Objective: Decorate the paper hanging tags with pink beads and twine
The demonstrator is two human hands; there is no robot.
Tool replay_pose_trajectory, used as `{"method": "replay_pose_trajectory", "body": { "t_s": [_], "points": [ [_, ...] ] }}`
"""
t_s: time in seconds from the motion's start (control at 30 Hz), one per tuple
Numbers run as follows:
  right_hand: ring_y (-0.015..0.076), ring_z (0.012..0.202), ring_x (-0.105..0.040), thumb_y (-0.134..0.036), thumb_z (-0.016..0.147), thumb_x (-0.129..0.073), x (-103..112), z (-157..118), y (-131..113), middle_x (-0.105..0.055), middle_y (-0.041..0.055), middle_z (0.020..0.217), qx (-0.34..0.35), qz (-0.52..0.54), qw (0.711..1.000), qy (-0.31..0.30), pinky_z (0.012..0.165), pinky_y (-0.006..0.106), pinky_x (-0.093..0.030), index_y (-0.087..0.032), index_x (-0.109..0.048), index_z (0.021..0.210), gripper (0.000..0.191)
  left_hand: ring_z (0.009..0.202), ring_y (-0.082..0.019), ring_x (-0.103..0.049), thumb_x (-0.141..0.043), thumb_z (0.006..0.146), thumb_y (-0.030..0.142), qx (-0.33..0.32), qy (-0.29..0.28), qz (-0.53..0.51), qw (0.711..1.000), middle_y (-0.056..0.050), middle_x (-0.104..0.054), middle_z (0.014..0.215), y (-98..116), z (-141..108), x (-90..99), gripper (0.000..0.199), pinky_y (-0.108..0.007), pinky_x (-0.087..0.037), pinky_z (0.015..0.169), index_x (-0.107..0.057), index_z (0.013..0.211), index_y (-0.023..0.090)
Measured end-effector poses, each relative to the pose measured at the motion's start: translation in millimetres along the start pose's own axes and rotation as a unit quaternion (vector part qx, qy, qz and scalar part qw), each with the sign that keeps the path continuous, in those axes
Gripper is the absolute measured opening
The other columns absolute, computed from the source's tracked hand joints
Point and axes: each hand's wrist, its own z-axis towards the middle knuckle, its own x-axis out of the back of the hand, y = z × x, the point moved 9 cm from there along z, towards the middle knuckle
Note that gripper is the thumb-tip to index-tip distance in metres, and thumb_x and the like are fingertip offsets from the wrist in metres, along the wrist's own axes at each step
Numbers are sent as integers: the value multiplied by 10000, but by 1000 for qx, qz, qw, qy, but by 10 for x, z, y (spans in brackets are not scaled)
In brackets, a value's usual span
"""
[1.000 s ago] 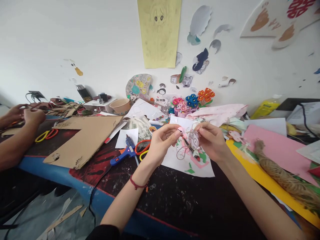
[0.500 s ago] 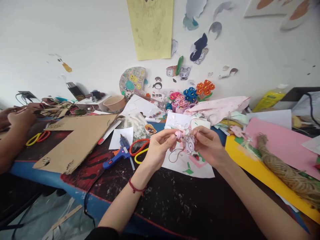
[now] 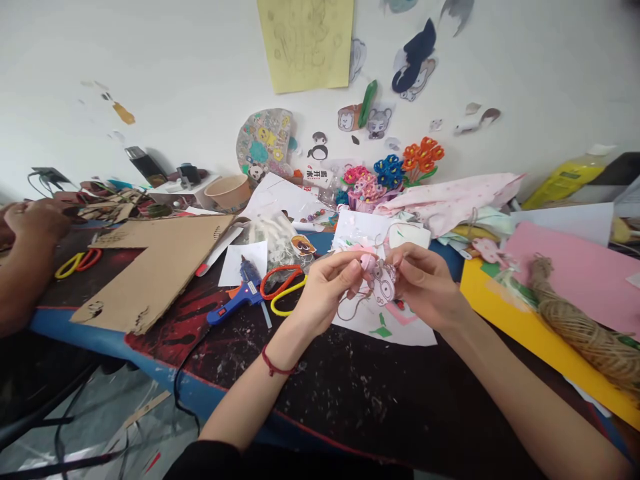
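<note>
My left hand (image 3: 333, 287), with a dark red cord on its wrist, pinches a small pink bell (image 3: 368, 262) between thumb and fingers. Close beside it, my right hand (image 3: 425, 283) has its fingers closed at the edge of a pinkish cut-out charm (image 3: 384, 287) with a drawn round-eyed figure. A thin brown cord (image 3: 350, 308) loops down below the bell. Both hands are above a white paper sheet (image 3: 415, 333) with green and pink scraps. Left of my left hand are scissors with red and yellow handles (image 3: 283, 288) and a blue glue gun (image 3: 234, 303).
Cut cardboard (image 3: 150, 267) lies left, with other scissors (image 3: 79, 263) and another person's hands (image 3: 37, 223) beyond. Twine (image 3: 580, 320) rests over yellow and pink sheets at right. Pipe-cleaner flowers (image 3: 390, 173) and a bowl (image 3: 227, 193) stand near the wall.
The view has tilted down slightly, so the wall items sit higher. My hands have come a little closer together, still around the bell and charm.
</note>
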Motion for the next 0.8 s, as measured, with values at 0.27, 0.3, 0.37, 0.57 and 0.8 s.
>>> {"method": "replay_pose_trajectory", "body": {
  "t_s": [0.27,0.3,0.37,0.57,0.8],
  "points": [
    [96,549,-523,-304,794,-767,-59,4,5,-591,-4,686,14,29,998,-49,463,228,-423,-215,-717,808,103,551,-27,-404,-691,877,430,24,-25,-18,999,7,-529,733,-26,-30,-47,303,-188,-302,520,-726,1005,157],
    [93,548,-528,-294,801,-761,-62,5,4,-593,-5,692,15,33,998,-52,460,224,-423,-213,-717,811,93,551,-25,-402,-681,886,426,22,-28,-17,999,7,-525,735,-25,-30,-47,300,-188,-297,521,-726,1006,155],
    [88,545,-530,-278,817,-745,-65,5,-2,-591,-6,698,18,37,998,-55,452,220,-423,-210,-717,818,73,549,-24,-399,-681,887,426,20,-33,-15,999,9,-521,730,-29,-29,-44,297,-191,-289,520,-728,998,154],
    [89,545,-535,-271,828,-733,-70,4,2,-583,-8,701,18,40,997,-57,456,224,-434,-206,-716,815,68,545,-32,-413,-733,841,428,17,-38,-19,999,16,-525,692,-41,-26,-22,312,-195,-286,514,-731,1005,163],
    [83,563,-528,-282,820,-745,-68,-2,0,-582,-9,691,19,44,997,-53,485,213,-439,-213,-722,815,73,538,-40,-405,-751,820,434,7,-38,-6,999,21,-535,650,-36,-21,-25,313,-197,-286,496,-737,983,167]
  ]
}}
